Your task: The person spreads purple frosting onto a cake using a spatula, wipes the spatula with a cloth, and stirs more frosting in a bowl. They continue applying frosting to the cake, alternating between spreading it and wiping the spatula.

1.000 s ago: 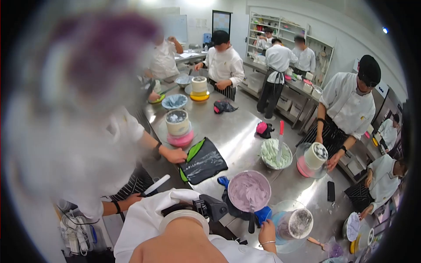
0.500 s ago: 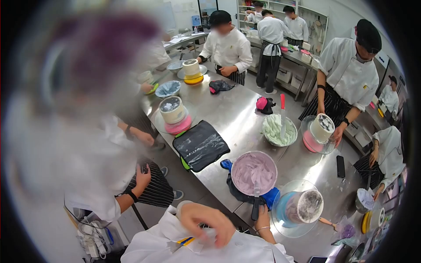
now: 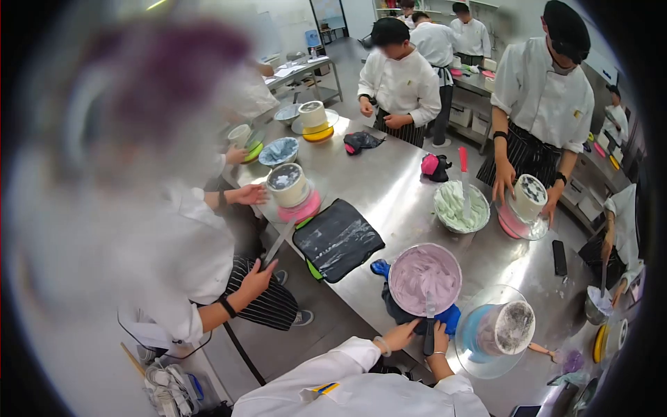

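As a co-worker (image 3: 545,94) stands across the steel table (image 3: 399,208), the left hand (image 3: 397,336) and right hand (image 3: 439,344) flank a black-handled spatula (image 3: 429,335) slanting from a bowl of lilac cream (image 3: 459,276) near the edge. Fingers sit by the blue cloth (image 3: 450,319) beneath; whether they grip cannot be told.

Steel tabletop (image 3: 406,208) is running diagonally mid-room, reflecting bright glare streaks. Grey floor (image 3: 340,326) is showing off its left edge. Pale wall (image 3: 358,24) is standing at the back, dark-framed doorway (image 3: 329,17) breaking it. Rear tabletop (image 3: 478,83) is sitting over white bins (image 3: 460,115). Light strip (image 3: 156,3) is glowing top left.
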Demonstrator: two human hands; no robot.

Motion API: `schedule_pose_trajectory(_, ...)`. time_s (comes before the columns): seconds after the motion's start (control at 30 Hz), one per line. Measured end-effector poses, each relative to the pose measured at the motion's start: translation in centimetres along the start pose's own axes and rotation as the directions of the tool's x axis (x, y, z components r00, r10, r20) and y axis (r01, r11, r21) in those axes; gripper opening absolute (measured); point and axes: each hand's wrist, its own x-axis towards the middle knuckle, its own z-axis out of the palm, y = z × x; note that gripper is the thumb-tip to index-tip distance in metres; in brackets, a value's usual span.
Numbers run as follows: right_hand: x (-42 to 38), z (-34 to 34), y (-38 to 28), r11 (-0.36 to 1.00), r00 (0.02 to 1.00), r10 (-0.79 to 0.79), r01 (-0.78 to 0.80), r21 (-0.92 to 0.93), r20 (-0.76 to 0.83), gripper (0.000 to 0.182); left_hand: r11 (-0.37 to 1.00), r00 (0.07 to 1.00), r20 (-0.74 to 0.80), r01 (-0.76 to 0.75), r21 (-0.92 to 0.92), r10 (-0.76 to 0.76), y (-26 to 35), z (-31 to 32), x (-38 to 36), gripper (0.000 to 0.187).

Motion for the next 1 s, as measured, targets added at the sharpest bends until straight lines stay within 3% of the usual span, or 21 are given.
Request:
schedule_pose_trajectory(0.03, 0.2, 0.6, 0.5, 0.998, 0.99, 0.022, -0.029, 0.047, 0.136, 0.041, 0.995, 0.993, -0.097, -0.061, 0.085, 0.069, 0.6, 1.0, 1.0, 0.019)
schedule_pose_trajectory(0.07, -0.1, -2.7, -1.5, 0.999, 0.986, 0.014, -0.023, 0.048, 0.168, 0.038, 0.979, 0.974, -0.17, -0.122, 0.166, 0.15, 1.0, 2.2, 1.5, 0.017)
schedule_pose_trajectory(0.1, -1.1, -5.8, -2.7, 0.998, 0.978, 0.027, -0.037, 0.044, 0.208, 0.036, 0.957, 0.988, -0.101, -0.087, 0.275, 0.119, 1.9, 2.0, 1.8, 0.016)
schedule_pose_trajectory(0.13, -0.9, -1.5, -0.7, 0.991, 0.974, 0.021, -0.049, 0.122, 0.223, 0.035, 0.924, 0.996, -0.018, -0.074, 0.376, 0.087, 2.3, 1.8, 2.5, 0.016)
schedule_pose_trajectory(0.17, -1.5, -0.9, -0.5, 0.986, 0.995, -0.035, 0.02, 0.163, 0.091, 0.037, 0.856, 0.996, -0.003, -0.071, 0.513, 0.084, 1.3, 2.6, 3.2, 0.012)
schedule_pose_trajectory(0.2, -1.8, -1.9, -0.5, 0.99, 0.992, -0.091, 0.08, 0.118, 0.09, 0.04, 0.82, 0.988, 0.002, -0.13, 0.557, 0.156, 1.1, 2.5, 3.0, 0.01)
schedule_pose_trajectory(0.3, -1.4, -3.8, -1.2, 0.996, 0.974, -0.085, 0.086, 0.005, 0.21, 0.04, 0.825, 0.97, 0.022, -0.219, 0.52, 0.244, 1.4, 1.9, 3.0, 0.011)
schedule_pose_trajectory(0.4, -1.4, -4.7, -1.6, 0.993, 0.988, -0.023, 0.004, 0.122, 0.151, 0.028, 0.799, 0.962, 0.058, -0.256, 0.545, 0.268, 0.5, 2.0, 3.3, 0.006)
schedule_pose_trajectory(0.47, -1.7, -3.9, -1.4, 0.982, 0.992, -0.036, 0.013, 0.191, 0.118, 0.018, 0.778, 0.925, 0.091, -0.361, 0.515, 0.369, -2.1, 2.7, 3.9, 0.005)
schedule_pose_trajectory(0.6, -2.3, -3.7, -1.5, 0.955, 0.992, -0.006, -0.032, 0.294, 0.129, 0.016, 0.821, 0.932, 0.096, -0.354, 0.449, 0.349, -2.2, 2.5, 3.7, 0.009)
schedule_pose_trajectory(0.67, -3.1, -3.9, -2.0, 0.916, 0.997, 0.011, -0.04, 0.398, 0.075, 0.016, 0.884, 0.922, -0.019, -0.365, 0.292, 0.387, -3.2, 2.6, 3.2, 0.021)
schedule_pose_trajectory(0.7, -3.4, -3.8, -2.0, 0.915, 0.997, 0.004, -0.033, 0.402, 0.073, 0.016, 0.884, 0.923, -0.024, -0.36, 0.297, 0.384, -3.4, 2.5, 2.8, 0.021)
schedule_pose_trajectory(0.77, -3.7, -3.7, -1.2, 0.894, 0.986, -0.113, 0.046, 0.446, 0.124, 0.022, 0.926, 0.918, -0.134, -0.361, 0.109, 0.374, -3.8, 2.3, 2.2, 0.032)
schedule_pose_trajectory(0.8, -3.8, -3.7, -0.7, 0.892, 0.985, -0.122, 0.056, 0.449, 0.12, 0.022, 0.926, 0.917, -0.141, -0.359, 0.116, 0.373, -4.0, 2.0, 1.9, 0.032)
schedule_pose_trajectory(0.87, -3.6, -3.9, 0.1, 0.863, 0.995, -0.097, 0.092, 0.497, -0.015, 0.028, 0.958, 0.994, 0.105, 0.019, -0.285, 0.011, -4.1, 1.6, 1.7, 0.032)
schedule_pose_trajectory(0.9, -3.4, -6.0, -0.4, 0.864, 0.995, -0.091, 0.092, 0.495, -0.026, 0.028, 0.96, 0.994, 0.106, 0.008, -0.281, 0.023, -4.1, 1.2, 1.7, 0.032)
schedule_pose_trajectory(0.93, -3.6, -9.7, -1.3, 0.666, 0.987, 0.115, -0.158, 0.729, 0.109, 0.029, 0.881, 0.987, 0.149, 0.126, -0.457, -0.065, -4.0, 0.6, 1.6, 0.03)
schedule_pose_trajectory(0.97, -3.5, -12.1, -1.8, 0.358, 0.92, 0.262, -0.374, 0.855, 0.292, 0.031, 0.756, 0.967, 0.211, 0.244, -0.607, -0.143, -3.9, -0.1, 1.5, 0.028)
schedule_pose_trajectory(1.0, -3.0, -12.8, -1.9, 0.358, 0.919, 0.272, -0.372, 0.856, 0.286, 0.031, 0.592, 0.935, 0.287, 0.354, -0.724, -0.208, -3.9, -0.8, 1.4, 0.027)
